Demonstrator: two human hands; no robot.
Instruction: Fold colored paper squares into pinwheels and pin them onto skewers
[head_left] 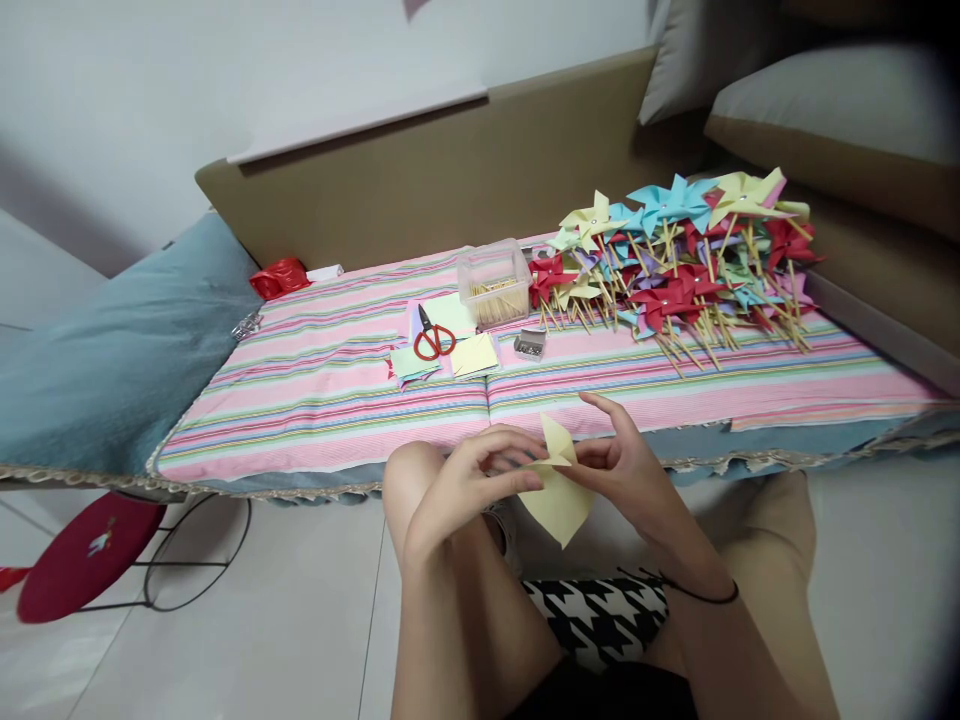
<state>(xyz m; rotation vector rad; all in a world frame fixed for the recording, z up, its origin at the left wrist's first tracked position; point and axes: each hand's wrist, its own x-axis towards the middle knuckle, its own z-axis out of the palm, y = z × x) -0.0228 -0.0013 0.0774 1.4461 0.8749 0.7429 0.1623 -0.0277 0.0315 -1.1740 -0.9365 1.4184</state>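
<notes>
Above my lap is a pale yellow paper pinwheel (559,500), partly folded, with corners bent in toward its middle and no stick visible on it. My right hand (619,460) pinches it from the right, the index finger raised. From the left, the thumb and curled fingers of my left hand (495,465) close on its left corner. On the bed ahead lie orange-handled scissors (435,340), resting over stacks of coloured paper (475,355). Beside them sits a small grey box (530,345) of tiny fasteners.
A clear plastic box (495,285) of wooden sticks stands behind the paper. Many finished pinwheels (675,250) are heaped at the right. A red plastic bag (281,278) lies at the back left; a red round stool (94,555) stands on the floor.
</notes>
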